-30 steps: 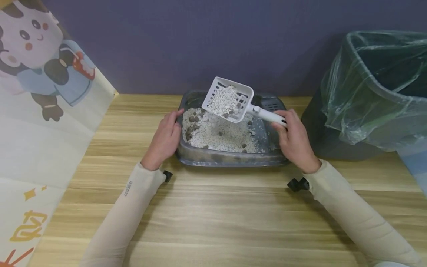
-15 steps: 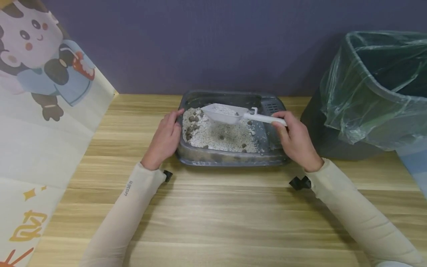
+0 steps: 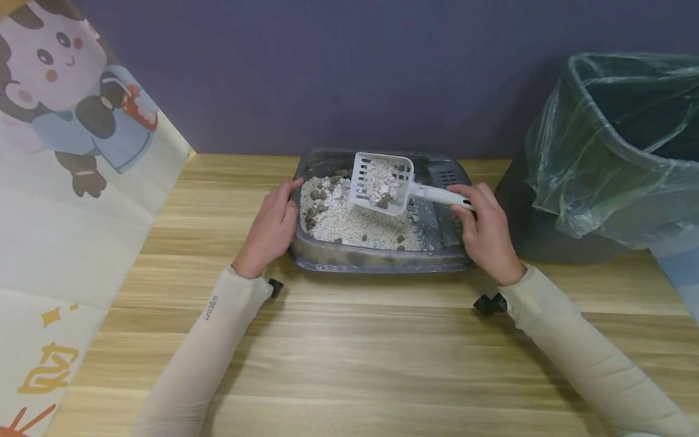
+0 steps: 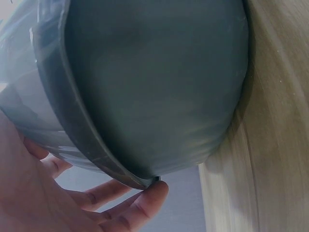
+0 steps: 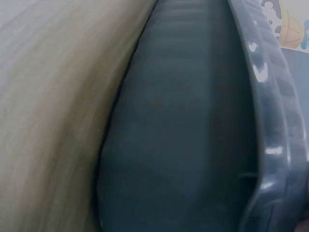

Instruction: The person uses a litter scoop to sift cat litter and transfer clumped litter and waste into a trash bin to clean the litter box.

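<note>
My right hand (image 3: 488, 227) grips the handle of a white slotted litter scoop (image 3: 431, 193) over a grey litter box (image 3: 377, 260). Pale litter with some brown clumps (image 3: 384, 200) lies in the scoop's head. My left hand (image 3: 269, 227) holds the box's left rim; in the left wrist view, the fingers (image 4: 145, 205) reach to the underside of the rim (image 4: 77, 116). Whitish litter (image 3: 355, 224) and several brown clumps cover much of the box's floor. The right wrist view shows mostly the box's outer wall (image 5: 159, 121), with only a sliver of hand at the edge.
A tall dark bin (image 3: 540, 212) lined with a clear plastic bag (image 3: 573, 182) stands just right of the litter box. Behind the box rises a dark purple wall (image 3: 327, 73). Everything stands on a wood-grain table (image 3: 360, 352), with a cartoon-printed panel (image 3: 125, 200) at the left.
The scoop has dipped, tilted edge-on and come level again, its head now lower and slightly further right. The heap in it is thinner, with clumps showing. My left hand stays on the rim.
</note>
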